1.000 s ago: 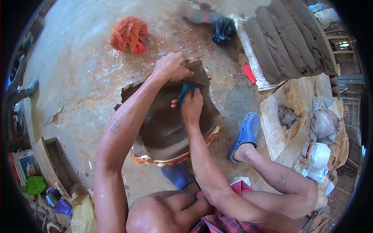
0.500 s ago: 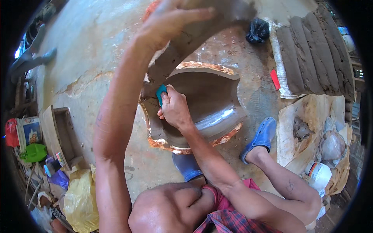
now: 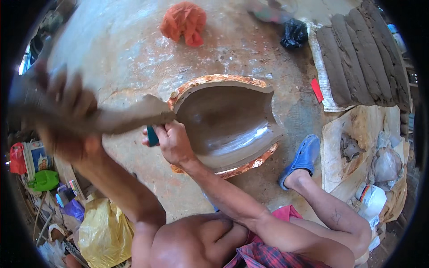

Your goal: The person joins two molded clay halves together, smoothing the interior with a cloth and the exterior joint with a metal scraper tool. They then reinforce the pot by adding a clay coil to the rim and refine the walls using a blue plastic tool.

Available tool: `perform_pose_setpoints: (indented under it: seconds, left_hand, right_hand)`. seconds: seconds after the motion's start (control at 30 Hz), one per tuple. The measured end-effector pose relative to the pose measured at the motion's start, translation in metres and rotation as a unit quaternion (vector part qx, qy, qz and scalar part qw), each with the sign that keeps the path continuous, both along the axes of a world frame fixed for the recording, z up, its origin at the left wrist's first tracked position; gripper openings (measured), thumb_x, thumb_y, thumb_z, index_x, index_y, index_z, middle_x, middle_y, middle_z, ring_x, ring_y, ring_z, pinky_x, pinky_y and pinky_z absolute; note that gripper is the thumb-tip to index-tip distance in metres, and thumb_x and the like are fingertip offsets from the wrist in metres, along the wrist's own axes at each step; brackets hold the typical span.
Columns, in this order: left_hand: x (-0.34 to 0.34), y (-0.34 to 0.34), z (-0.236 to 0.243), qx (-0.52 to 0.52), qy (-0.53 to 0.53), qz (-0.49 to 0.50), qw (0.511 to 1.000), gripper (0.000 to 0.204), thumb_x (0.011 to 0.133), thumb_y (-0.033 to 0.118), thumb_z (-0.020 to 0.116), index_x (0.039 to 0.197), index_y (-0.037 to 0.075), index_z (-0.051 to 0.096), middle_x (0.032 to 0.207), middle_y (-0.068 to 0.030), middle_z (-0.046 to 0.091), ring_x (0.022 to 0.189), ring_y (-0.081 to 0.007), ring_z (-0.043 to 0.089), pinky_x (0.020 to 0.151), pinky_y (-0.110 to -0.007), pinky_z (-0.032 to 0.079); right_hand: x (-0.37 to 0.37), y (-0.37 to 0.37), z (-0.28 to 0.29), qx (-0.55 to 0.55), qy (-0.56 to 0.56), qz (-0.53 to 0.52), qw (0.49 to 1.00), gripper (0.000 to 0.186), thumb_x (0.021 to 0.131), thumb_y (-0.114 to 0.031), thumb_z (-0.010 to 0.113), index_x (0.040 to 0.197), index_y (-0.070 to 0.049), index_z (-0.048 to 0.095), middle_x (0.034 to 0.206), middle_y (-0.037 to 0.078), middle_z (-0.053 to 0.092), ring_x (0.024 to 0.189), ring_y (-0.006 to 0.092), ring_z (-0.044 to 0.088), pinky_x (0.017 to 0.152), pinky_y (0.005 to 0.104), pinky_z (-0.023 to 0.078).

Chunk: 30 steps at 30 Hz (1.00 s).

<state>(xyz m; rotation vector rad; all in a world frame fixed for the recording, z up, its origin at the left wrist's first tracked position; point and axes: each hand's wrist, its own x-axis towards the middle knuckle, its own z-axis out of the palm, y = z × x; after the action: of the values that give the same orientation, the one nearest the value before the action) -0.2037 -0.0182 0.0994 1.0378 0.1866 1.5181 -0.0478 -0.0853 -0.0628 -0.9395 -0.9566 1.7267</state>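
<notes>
A long slab of wet grey clay [image 3: 134,117] hangs at the left, held up in my left hand [image 3: 73,116], whose blurred fingers wrap round it. At the slab's near end is my right hand [image 3: 175,144], closed on a small teal scraper [image 3: 152,136]; its thumb side is close to or touching the clay. Just right of this hand lies a hollow, barrel-shaped mould [image 3: 223,79] with a chipped orange-and-white rim. Smooth grey clay [image 3: 210,111] lines its inside, shining wet along the lower wall. My right wrist and the slab end cover part of its left edge.
Thick clay slabs [image 3: 357,58] lie at the far right beside a red strip [image 3: 317,90]. An orange cloth [image 3: 184,23] and a black plastic bag [image 3: 295,34] sit at the back. My blue clog [image 3: 300,161] is right of the mould; a yellow bag [image 3: 105,232] lies lower left.
My left hand has swung from the top down to the left, carrying the clay slab away from above the mould. My right hand has shifted left and down with the scraper.
</notes>
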Motion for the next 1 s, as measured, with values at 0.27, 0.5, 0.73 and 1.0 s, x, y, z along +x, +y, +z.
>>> perform_pose_setpoints:
  seconds: [0.27, 0.5, 0.73, 1.0]
  left_hand:
    - [0.1, -0.031, -0.082, -0.13, 0.395, 0.152, 0.897, 0.094, 0.094, 0.049, 0.066, 0.165, 0.0, 0.027, 0.166, -0.0243, 0.036, 0.151, -0.0372, 0.04, 0.116, -0.045, 0.043]
    - [0.243, -0.045, -0.069, -0.095, 0.256, -0.203, 0.94, 0.11, 0.092, 0.069, 0.06, 0.166, -0.001, 0.019, 0.173, -0.0227, 0.019, 0.16, -0.036, 0.021, 0.128, -0.046, 0.022]
    - [0.197, -0.201, -0.201, -0.454, 0.17, -0.57, 0.663, 0.076, 0.106, 0.054, 0.055, 0.159, 0.002, 0.04, 0.159, -0.0189, 0.048, 0.148, -0.0302, 0.045, 0.121, -0.045, 0.038]
    - [0.168, -0.261, -0.247, -0.612, 0.027, -0.073, 0.787, 0.067, 0.106, 0.041, 0.062, 0.158, 0.008, 0.035, 0.158, -0.0125, 0.044, 0.145, -0.033, 0.047, 0.115, -0.061, 0.044]
  right_hand:
    - [0.066, 0.004, 0.045, 0.161, 0.01, -0.288, 0.944, 0.059, 0.104, -0.025, 0.065, 0.153, -0.001, 0.043, 0.147, 0.018, 0.054, 0.138, 0.027, 0.053, 0.114, 0.0423, 0.046]
    - [0.314, -0.036, 0.104, 0.244, -0.408, -0.501, 0.724, 0.049, 0.099, -0.03, 0.069, 0.137, -0.004, 0.053, 0.134, 0.015, 0.064, 0.121, 0.0295, 0.063, 0.1, 0.0459, 0.052]
    - [0.58, -0.085, 0.133, 0.064, -0.829, -0.487, 0.268, 0.029, 0.096, -0.032, 0.064, 0.108, -0.006, 0.06, 0.085, 0.018, 0.074, 0.076, 0.0417, 0.071, 0.073, 0.0564, 0.054]
    - [0.587, -0.085, 0.041, 0.004, -0.825, -0.449, 0.343, 0.024, 0.106, -0.022, 0.051, 0.102, -0.001, 0.061, 0.09, 0.026, 0.07, 0.087, 0.0499, 0.066, 0.074, 0.0588, 0.047]
